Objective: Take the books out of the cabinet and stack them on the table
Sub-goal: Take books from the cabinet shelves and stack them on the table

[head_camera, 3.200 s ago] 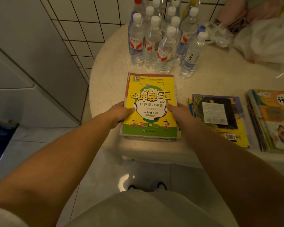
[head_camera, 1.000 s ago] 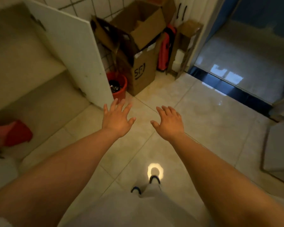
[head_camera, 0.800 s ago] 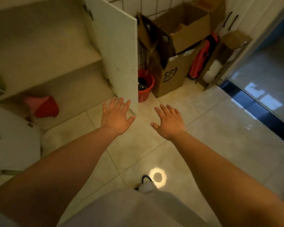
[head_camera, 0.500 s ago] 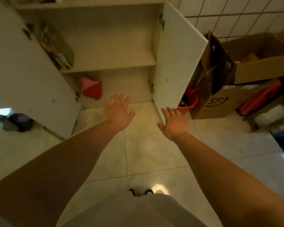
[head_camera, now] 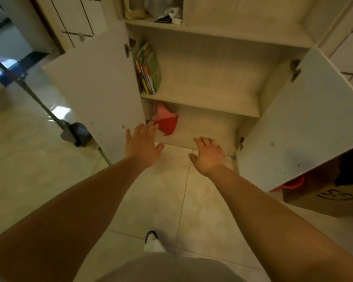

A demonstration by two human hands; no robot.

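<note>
The books [head_camera: 148, 71] lean upright against the left wall of the cabinet [head_camera: 202, 97], on its middle shelf, propped there so the thin volumes do not slump across the bare board. Both doors [head_camera: 98, 86] stand swung wide, giving you a clear way in. Your left hand [head_camera: 142, 143] and right hand [head_camera: 209, 154] hang in front of the lower shelf, fingers spread and holding nothing, well apart from the books and below them; you will likely need to lift both to gather the row. A red cloth [head_camera: 166, 123] lies on the bottom shelf, just beyond your left hand.
</note>
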